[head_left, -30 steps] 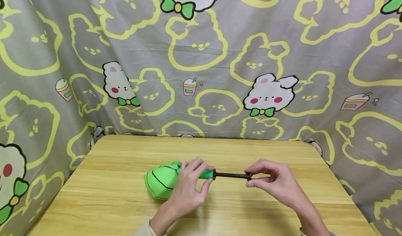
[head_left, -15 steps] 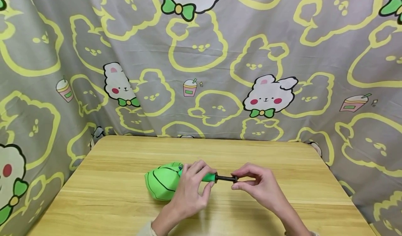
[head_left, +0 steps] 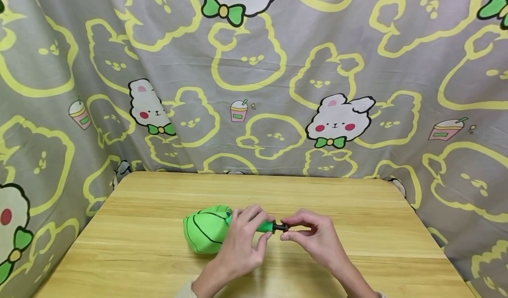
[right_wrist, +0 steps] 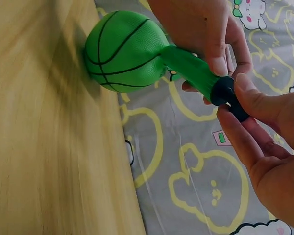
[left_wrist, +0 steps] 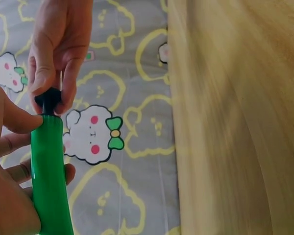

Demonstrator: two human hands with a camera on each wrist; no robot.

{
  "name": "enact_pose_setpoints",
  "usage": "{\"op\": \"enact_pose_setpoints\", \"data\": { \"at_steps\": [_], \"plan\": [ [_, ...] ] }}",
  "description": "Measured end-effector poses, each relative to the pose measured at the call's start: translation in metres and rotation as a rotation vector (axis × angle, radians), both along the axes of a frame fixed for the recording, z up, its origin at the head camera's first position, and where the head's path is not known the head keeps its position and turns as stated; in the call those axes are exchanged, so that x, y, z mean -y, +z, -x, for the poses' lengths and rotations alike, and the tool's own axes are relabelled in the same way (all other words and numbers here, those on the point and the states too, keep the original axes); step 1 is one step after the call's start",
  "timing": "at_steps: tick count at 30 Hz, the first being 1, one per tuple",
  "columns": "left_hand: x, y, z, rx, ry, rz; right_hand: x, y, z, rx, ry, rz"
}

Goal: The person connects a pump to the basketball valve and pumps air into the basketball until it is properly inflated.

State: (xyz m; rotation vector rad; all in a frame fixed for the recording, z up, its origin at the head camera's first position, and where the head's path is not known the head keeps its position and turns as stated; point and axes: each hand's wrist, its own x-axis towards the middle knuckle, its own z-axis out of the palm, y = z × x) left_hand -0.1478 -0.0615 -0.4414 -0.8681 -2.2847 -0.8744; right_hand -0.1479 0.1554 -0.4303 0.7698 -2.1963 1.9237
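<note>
My left hand [head_left: 243,243] wraps its fingers round the green barrel of a hand pump [left_wrist: 50,171]. At the barrel's right end, my right hand [head_left: 313,236] pinches the black plunger handle [right_wrist: 240,108] between thumb and fingers. Only a short stretch of the black rod shows between handle and barrel. The pump's other end meets a green toy basketball [right_wrist: 125,51] with black lines. In the head view the ball [head_left: 205,231] looks dented and not fully round, and my left hand covers the joint between it and the pump.
The light wooden table [head_left: 158,192] lies under both hands. A grey curtain [head_left: 274,86] with yellow outlines and white rabbit heads hangs behind the table and along its sides.
My right hand has moved left, pushing the plunger rod most of the way into the barrel. My left hand and the ball have stayed nearly in place.
</note>
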Motion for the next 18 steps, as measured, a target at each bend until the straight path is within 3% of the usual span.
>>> {"op": "enact_pose_setpoints", "data": {
  "at_steps": [18],
  "plan": [
    [0.007, 0.002, 0.004, 0.012, -0.04, 0.005, -0.012, 0.015, -0.003, 0.027, 0.05, -0.078]
  ]
}}
